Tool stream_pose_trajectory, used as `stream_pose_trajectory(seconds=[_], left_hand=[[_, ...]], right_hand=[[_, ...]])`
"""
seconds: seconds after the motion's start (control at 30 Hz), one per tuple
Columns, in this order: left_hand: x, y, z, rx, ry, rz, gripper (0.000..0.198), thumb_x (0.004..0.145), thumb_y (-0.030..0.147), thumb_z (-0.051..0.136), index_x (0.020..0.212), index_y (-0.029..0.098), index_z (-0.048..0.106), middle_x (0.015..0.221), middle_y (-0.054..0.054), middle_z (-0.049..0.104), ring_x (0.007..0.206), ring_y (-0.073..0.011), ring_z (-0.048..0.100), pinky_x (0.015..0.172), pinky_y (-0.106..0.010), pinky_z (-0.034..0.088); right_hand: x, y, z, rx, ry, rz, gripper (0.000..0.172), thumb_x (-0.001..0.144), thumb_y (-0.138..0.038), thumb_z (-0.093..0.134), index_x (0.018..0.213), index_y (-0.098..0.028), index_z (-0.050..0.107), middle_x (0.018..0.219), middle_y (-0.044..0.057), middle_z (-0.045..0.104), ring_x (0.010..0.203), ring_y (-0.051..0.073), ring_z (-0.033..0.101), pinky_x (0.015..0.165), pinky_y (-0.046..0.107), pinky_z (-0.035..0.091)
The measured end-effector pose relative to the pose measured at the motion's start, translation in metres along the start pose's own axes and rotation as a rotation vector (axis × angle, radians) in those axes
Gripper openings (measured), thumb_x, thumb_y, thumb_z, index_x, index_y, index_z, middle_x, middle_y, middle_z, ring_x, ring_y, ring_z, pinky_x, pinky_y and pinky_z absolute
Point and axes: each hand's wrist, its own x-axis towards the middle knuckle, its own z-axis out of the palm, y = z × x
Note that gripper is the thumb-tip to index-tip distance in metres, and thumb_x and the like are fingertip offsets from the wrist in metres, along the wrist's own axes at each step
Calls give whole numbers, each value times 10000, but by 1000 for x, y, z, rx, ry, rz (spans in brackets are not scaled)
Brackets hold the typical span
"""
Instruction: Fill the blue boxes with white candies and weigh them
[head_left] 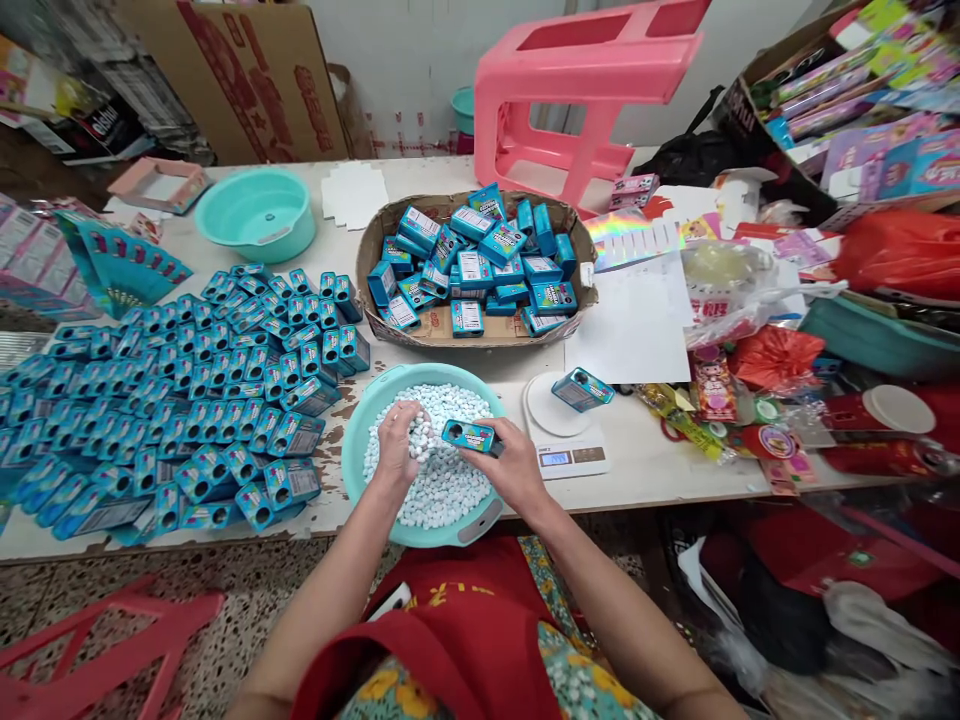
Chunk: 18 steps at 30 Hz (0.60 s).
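My left hand point(397, 445) is closed around some small white candies point(424, 440) over a turquoise basin point(356, 435) filled with more of them. A small blue candy box point(469, 437) is gripped in my right hand point(514, 465), lying on its side above the basin with its round hole toward my left hand. Just right of the basin, another blue box point(583, 389) rests on the round plate of a white digital scale point(585, 458). Behind the basin stands a cut-down cardboard carton point(465, 340) holding many blue boxes.
Rows of blue boxes point(225, 385) with holes in their tops crowd the left of the table. A second turquoise basin point(255, 215) and an upturned pink stool point(585, 90) are at the back. Wrappers and a red cup point(862, 415) clutter the right.
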Motion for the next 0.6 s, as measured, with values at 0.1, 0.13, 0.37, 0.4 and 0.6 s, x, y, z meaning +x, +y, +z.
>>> stream_pose_trajectory(seconds=[0.1,0.13,0.37,0.4,0.6], left_hand=[[-10,20,13,-132,-60,75,171,724,334,606,742,173,552,726,-3,603,618,-130,588,597,-257,474],[-11,23,16,-151,-56,102,160,727,318,607,738,166,559,734,-10,613,659,-143,609,635,-268,488],[1,32,22,-219,83,145,220,711,313,668,727,159,512,656,21,586,567,-125,601,573,-251,481],[2,34,23,-218,97,129,233,706,318,677,732,159,508,646,26,581,546,-119,593,552,-240,471],[2,40,30,-207,48,139,277,747,367,654,678,161,483,560,48,507,488,-101,556,508,-219,437]], right_hand=[[0,-9,18,-113,-58,-49,306,693,-277,733,982,-235,642,959,49,673,937,253,601,824,380,445],[1,-11,23,-134,-78,-64,304,690,-267,733,979,-237,643,953,44,675,933,253,602,827,381,437],[5,-20,25,-89,-20,-84,332,691,-293,747,994,-230,625,975,34,665,954,238,599,838,361,418],[6,-20,24,-82,-30,-89,332,688,-291,750,990,-231,625,969,31,666,949,235,602,835,357,418],[12,-20,25,-89,-62,-88,343,665,-276,766,977,-234,630,956,28,662,941,236,603,819,350,429]])
